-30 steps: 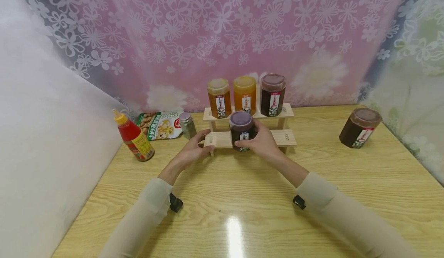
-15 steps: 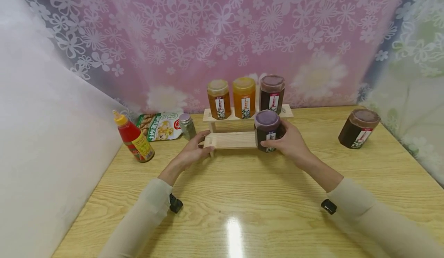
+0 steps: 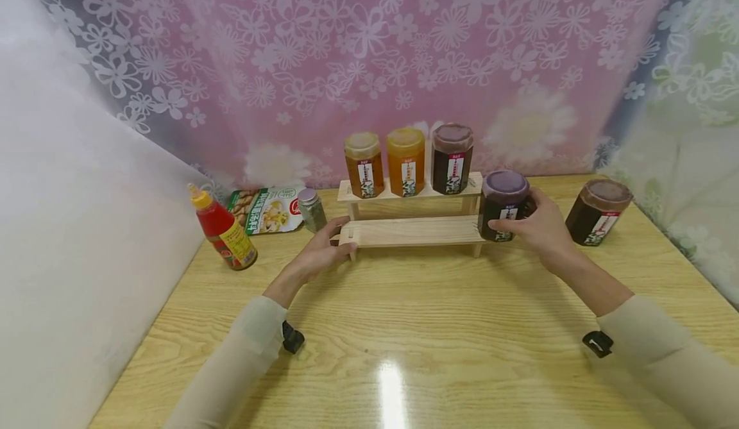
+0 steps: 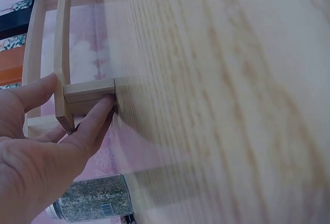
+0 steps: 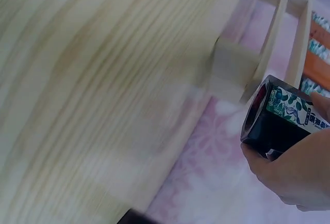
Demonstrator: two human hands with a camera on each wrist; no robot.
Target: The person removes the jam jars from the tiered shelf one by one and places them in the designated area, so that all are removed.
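Note:
My right hand (image 3: 539,229) grips a dark jar with a purple lid (image 3: 503,193), upright just beyond the right end of the two-tier wooden rack (image 3: 416,231). The right wrist view shows fingers and thumb round this jar (image 5: 289,112), its base raised off the table. My left hand (image 3: 320,249) holds the left end of the rack's lower shelf. Seen from the left wrist, the thumb and fingers lie about the shelf end and its leg (image 4: 90,91). An amber jar (image 3: 364,163), an orange jar (image 3: 406,161) and a dark jar (image 3: 452,158) stand on the upper shelf.
Another dark jar (image 3: 598,211) stands on the table at the right, near my right hand. To the left are a red sauce bottle (image 3: 225,230), a green and white food packet (image 3: 274,210) and a small spice jar (image 3: 312,211). A floral curtain (image 3: 369,63) hangs behind.
My right hand has carried the purple-lidded jar rightward, from the middle of the lower shelf to past its right end. My left hand has stayed on the rack.

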